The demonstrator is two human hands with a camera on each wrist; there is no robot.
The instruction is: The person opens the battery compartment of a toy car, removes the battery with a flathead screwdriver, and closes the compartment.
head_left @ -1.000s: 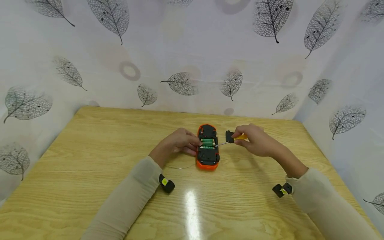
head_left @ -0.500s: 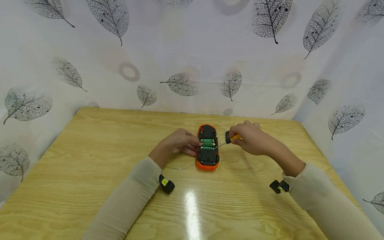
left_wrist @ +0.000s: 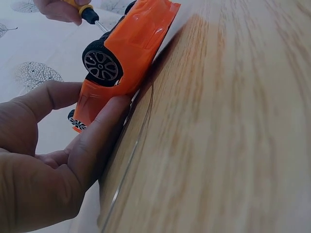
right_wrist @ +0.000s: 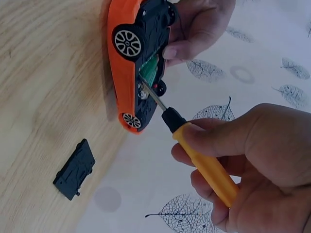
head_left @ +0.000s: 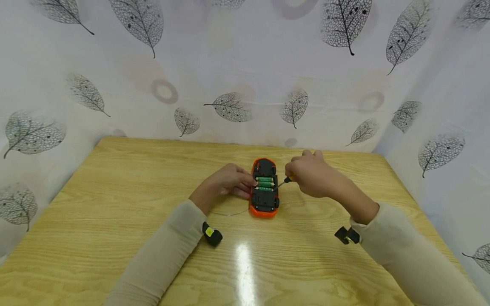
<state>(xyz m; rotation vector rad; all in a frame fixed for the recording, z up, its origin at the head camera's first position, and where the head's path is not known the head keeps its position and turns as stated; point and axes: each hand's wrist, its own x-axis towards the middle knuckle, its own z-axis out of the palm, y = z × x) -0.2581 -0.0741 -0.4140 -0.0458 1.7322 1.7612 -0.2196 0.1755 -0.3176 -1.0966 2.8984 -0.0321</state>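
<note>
An orange toy car (head_left: 264, 200) lies upside down on the table, its black underside facing up. Several green batteries (head_left: 265, 184) sit side by side in its uncovered compartment. My left hand (head_left: 231, 180) holds the car by its left side, thumb over the edge near the batteries. In my right hand (right_wrist: 262, 165) is a screwdriver (right_wrist: 206, 162) with a yellow handle, gripped between thumb and fingers. Its metal shaft slants down into the compartment, the tip right at the end of a battery on the car's right side.
A small black battery cover (right_wrist: 75, 170) lies on the wooden table (head_left: 153, 170) beside the car; my right hand hides it in the head view. A thin wire (left_wrist: 129, 167) trails from the car along the tabletop. Leaf-patterned cloth (head_left: 237, 55) hangs behind the table.
My right hand has moved left and tipped the screwdriver steeper, its tip shifting slightly nearer along the batteries. The hand now covers the battery cover. My left hand stays on the car.
</note>
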